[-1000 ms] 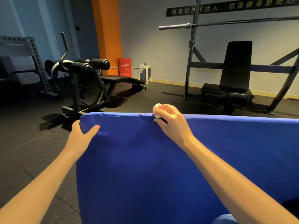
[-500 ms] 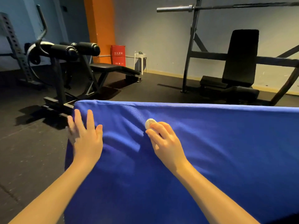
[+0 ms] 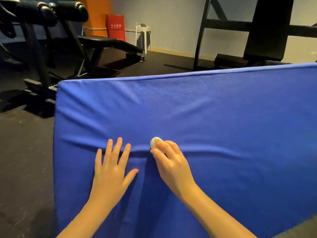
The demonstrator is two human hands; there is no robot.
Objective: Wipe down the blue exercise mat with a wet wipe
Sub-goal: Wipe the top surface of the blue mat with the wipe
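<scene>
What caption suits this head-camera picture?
The right hand holds a white wet wipe against the blue exercise mat; the left hand rests flat beside it.

The only writing is on the red box (image 3: 116,27) standing against the orange pillar (image 3: 96,14). It has a row of four white Chinese characters, too blurred to read with certainty, and a smaller illegible line beneath.

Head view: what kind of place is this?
Almost certainly a gym: a padded bench machine with roller pads on the left, a black incline bench in a steel rack on the right, and dark rubber-looking flooring around the blue exercise mat.
</scene>
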